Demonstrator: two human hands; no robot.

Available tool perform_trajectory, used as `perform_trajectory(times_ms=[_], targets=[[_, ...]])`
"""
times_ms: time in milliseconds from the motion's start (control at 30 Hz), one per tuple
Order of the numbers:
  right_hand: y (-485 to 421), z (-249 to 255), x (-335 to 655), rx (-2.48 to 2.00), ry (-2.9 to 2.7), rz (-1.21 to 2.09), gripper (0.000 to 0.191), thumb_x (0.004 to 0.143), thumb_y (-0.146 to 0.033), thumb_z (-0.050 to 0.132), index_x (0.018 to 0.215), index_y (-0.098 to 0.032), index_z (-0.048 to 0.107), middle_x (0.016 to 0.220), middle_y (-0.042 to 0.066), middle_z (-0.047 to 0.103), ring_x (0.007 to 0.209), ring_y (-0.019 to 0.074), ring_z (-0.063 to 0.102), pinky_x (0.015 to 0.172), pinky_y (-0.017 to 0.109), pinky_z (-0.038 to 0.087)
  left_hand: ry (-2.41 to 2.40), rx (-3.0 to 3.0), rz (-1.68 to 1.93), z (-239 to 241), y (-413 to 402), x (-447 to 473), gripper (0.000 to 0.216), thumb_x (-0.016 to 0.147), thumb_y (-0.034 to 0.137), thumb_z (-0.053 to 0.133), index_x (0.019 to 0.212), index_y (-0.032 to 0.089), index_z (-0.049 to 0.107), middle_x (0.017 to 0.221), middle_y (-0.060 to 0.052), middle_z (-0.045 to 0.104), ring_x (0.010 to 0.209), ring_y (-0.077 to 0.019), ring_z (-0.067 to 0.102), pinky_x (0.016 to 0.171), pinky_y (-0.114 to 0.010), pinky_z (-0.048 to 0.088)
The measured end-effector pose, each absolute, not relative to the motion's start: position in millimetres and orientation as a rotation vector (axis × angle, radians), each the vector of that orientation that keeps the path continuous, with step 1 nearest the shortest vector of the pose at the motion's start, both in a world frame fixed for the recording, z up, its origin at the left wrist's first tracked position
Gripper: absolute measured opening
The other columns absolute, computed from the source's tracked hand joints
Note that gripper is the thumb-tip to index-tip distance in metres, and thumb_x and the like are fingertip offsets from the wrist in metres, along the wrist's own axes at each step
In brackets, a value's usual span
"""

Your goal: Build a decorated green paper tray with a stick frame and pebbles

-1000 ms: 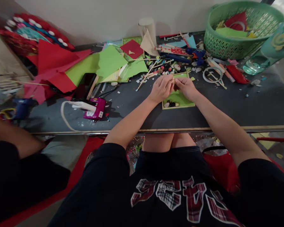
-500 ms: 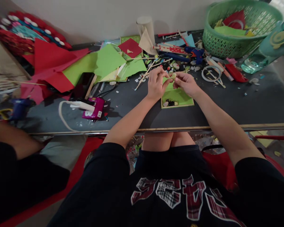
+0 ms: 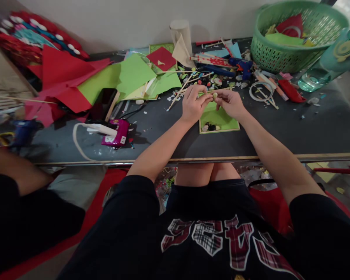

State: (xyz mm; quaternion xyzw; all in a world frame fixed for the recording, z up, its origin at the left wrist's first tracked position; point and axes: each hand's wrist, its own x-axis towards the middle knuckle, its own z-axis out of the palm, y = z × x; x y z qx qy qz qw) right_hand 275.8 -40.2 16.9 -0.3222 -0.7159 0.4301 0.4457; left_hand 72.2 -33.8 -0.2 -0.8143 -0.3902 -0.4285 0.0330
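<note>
Above a green panel with a pale border (image 3: 226, 120), my two hands meet fingertip to fingertip. Between them is a small yellowish pebble (image 3: 215, 95). My right hand (image 3: 231, 103) pinches it with thumb and fingers. The fingers of my left hand (image 3: 193, 104) are closed in a pinch against its other side; whether they hold anything more is too small to make out. Several dark and light pebbles (image 3: 210, 126) lie in the panel's lower left corner. The panel's upper part is hidden behind my hands.
Loose pebbles (image 3: 218, 81), sticks and a blue glue gun (image 3: 244, 68) lie behind my hands. A green basket (image 3: 275, 58) and a bottle (image 3: 323, 68) stand at the right. A purple power socket (image 3: 119, 133), phone (image 3: 103, 103) and coloured paper (image 3: 135, 74) are left. Another person's arm (image 3: 14, 171) is far left.
My hands have shifted slightly, and the fingertips have turned the pebble a little, staying over the panel. The surrounding things stay where they were.
</note>
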Motion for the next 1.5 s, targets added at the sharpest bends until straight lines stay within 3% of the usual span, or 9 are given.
perform_trajectory(times_ms=[400, 667, 833, 1133, 1333, 1500], targets=[[-40.0, 9.7, 277.8, -0.884, -1.811, 0.933, 0.059, 0.085, -0.076, 0.071, 0.114, -0.024, 0.072, 0.099, 0.005, 0.073, 0.065, 0.0133, 0.061, 0.063, 0.033, 0.060, -1.125, -2.597, -1.234, 0.8, -35.4, 74.0, 0.043, 0.106, 0.062, 0.040, 0.109, 0.024, 0.061, 0.126, -0.015, 0.062, 0.128, -0.0344, 0.061, 0.116, -0.056, 0.046], [-54.1, 24.5, 274.4, -1.012, -1.844, 0.802, 0.064, 0.078, -0.084, 0.070, 0.098, -0.023, 0.067, 0.092, 0.006, 0.070, 0.066, 0.0156, 0.059, 0.066, 0.035, 0.056, -1.216, -2.572, -1.285, 9.7, -43.5, 80.3, 0.044, 0.099, 0.068, 0.050, 0.099, 0.025, 0.061, 0.118, -0.015, 0.065, 0.121, -0.0363, 0.065, 0.109, -0.055, 0.052], [-54.5, 29.3, 277.6, -1.100, -1.785, 0.704, 0.062, 0.079, -0.084, 0.070, 0.095, -0.024, 0.066, 0.085, 0.005, 0.069, 0.060, 0.0143, 0.055, 0.064, 0.035, 0.055, -1.277, -2.529, -1.336, 11.5, -45.4, 79.2, 0.047, 0.101, 0.069, 0.043, 0.100, 0.026, 0.063, 0.119, -0.015, 0.066, 0.122, -0.0354, 0.065, 0.111, -0.056, 0.050], [-45.2, 20.8, 279.3, -1.075, -1.764, 0.729, 0.041, 0.090, -0.057, 0.071, 0.112, -0.022, 0.076, 0.086, 0.005, 0.070, 0.058, 0.0147, 0.060, 0.063, 0.034, 0.055, -1.314, -2.472, -1.463, 10.0, -42.7, 75.0, 0.056, 0.104, 0.071, 0.028, 0.107, 0.028, 0.063, 0.114, -0.012, 0.070, 0.117, -0.0301, 0.067, 0.107, -0.051, 0.050], [-44.0, 21.7, 282.2, -1.139, -1.752, 0.678, 0.030, 0.091, -0.043, 0.071, 0.111, -0.022, 0.079, 0.085, 0.005, 0.071, 0.061, 0.0163, 0.061, 0.063, 0.034, 0.054, -1.500, -2.426, -1.588, 1.0, -38.6, 76.4, 0.062, 0.103, 0.075, 0.019, 0.107, 0.026, 0.057, 0.100, -0.010, 0.066, 0.101, -0.0260, 0.069, 0.095, -0.045, 0.056], [-44.1, 22.2, 283.3, -1.149, -1.763, 0.659, 0.028, 0.090, -0.039, 0.069, 0.108, -0.021, 0.079, 0.088, 0.005, 0.072, 0.068, 0.0169, 0.062, 0.069, 0.034, 0.054, -1.583, -2.451, -1.624, -0.1, -34.2, 76.9, 0.068, 0.102, 0.078, 0.017, 0.101, 0.025, 0.060, 0.088, -0.008, 0.067, 0.098, -0.0260, 0.070, 0.097, -0.044, 0.055]])
